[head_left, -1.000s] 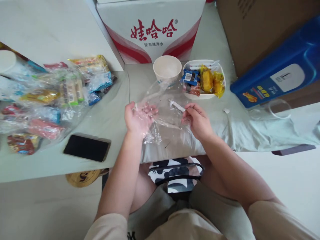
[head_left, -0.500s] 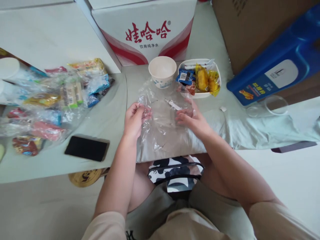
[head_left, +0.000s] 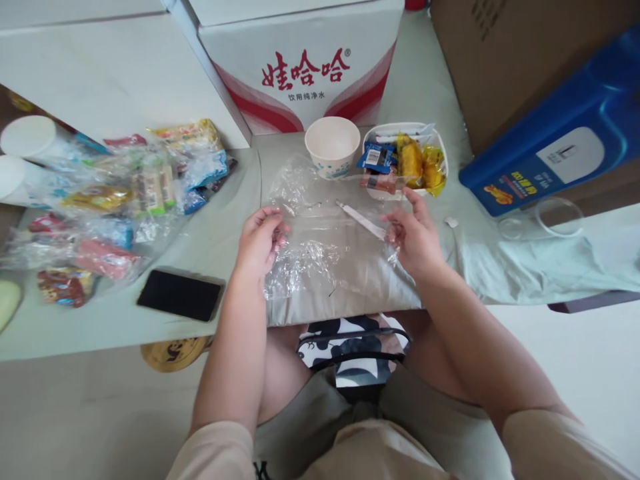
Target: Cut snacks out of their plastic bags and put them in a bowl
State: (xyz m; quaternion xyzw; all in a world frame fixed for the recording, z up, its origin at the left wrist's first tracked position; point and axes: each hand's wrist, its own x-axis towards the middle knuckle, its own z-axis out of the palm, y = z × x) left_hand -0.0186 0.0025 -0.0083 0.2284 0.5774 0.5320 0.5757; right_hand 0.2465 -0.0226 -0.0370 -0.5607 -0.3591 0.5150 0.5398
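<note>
A clear plastic bag [head_left: 320,260] is spread across the near edge of the cloth-covered table, between my two hands. My left hand [head_left: 260,241] is closed on its left edge, fingertips curled in. At the right edge my right hand [head_left: 414,233] pinches the film, with its index finger raised. A thin white stick-like wrapper [head_left: 363,220] lies slanted by the right fingers; I cannot tell if it is inside or under the bag. Just beyond stands a white paper bowl [head_left: 333,148]. Beside it, a white tub [head_left: 443,143] holds several wrapped snacks [head_left: 410,160].
To the left lie a bag of assorted snacks [head_left: 150,180], paper cups [head_left: 30,137] and a black phone [head_left: 181,295]. A white carton [head_left: 305,67] stands behind. On the right are a blue bottle [head_left: 550,133], a clear plastic cup [head_left: 557,217] and a paper scrap [head_left: 451,222].
My hands have moved apart, the left one leftward and the right one rightward. The plastic bag between them is stretched wider and flatter. The whole view has shifted slightly.
</note>
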